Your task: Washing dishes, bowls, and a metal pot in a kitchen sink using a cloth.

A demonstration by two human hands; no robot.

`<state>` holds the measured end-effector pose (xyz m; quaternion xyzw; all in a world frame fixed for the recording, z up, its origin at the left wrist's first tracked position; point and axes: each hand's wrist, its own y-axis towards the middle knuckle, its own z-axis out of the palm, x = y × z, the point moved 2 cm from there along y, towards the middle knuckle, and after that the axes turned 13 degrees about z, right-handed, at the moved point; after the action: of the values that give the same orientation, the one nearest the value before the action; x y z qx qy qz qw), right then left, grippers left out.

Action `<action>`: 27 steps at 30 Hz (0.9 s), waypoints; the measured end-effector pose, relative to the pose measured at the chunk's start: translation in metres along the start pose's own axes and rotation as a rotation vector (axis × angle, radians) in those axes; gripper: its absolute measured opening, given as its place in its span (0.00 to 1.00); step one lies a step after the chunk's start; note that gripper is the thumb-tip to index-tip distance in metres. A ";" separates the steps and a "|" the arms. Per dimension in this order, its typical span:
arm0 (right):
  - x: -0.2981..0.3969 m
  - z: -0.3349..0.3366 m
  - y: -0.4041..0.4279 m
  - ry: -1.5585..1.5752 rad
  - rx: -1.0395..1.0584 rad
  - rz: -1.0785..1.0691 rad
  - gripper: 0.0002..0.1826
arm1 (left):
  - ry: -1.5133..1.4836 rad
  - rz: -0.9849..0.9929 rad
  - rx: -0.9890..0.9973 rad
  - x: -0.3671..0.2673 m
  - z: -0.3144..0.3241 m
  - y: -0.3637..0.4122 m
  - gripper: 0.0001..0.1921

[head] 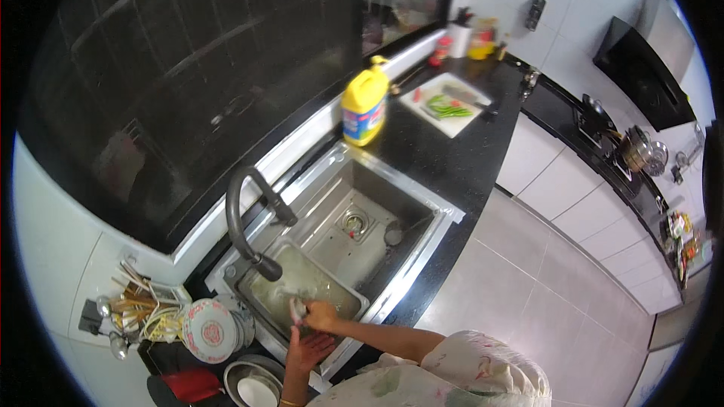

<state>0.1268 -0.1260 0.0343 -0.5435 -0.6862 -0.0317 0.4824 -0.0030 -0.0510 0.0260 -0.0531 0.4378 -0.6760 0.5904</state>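
Before me a rectangular basin point(353, 294) of cloudy water sits in the near part of a steel sink point(396, 181). Over its front side, my right hand point(320, 315) grips a small pale pinkish item point(297, 310) that I cannot make out. My left hand point(308, 350) is just below it with fingers spread, nothing in the palm. A dark gooseneck faucet point(243, 220) arches above the basin, its spout over the water. In the sink's other part lie a drain strainer point(355, 224) with food scraps and a round thing near the wall.
A yellow detergent jug point(363, 107) stands behind the sink. Farther right, a white cutting board point(421, 87) holds a knife point(461, 94) and cut green vegetables point(449, 107). Stacked dishes point(210, 330), a utensil holder point(172, 294) and metal bowls point(254, 370) crowd the left counter.
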 end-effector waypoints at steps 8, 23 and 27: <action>0.020 -0.024 -0.043 -0.079 0.101 -0.392 0.17 | -0.427 0.223 0.203 -0.023 -0.027 0.057 0.23; 0.010 -0.024 0.011 1.751 1.347 -0.009 0.29 | -0.760 -0.032 0.189 -0.032 0.078 0.006 0.24; 0.017 -0.018 0.036 1.583 1.225 -0.135 0.17 | -0.545 -0.109 0.220 -0.035 0.071 0.009 0.28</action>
<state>0.1667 -0.1091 0.0385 0.0160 -0.0953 -0.0528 0.9939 0.0556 -0.0585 0.0794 -0.1916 0.1837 -0.7110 0.6511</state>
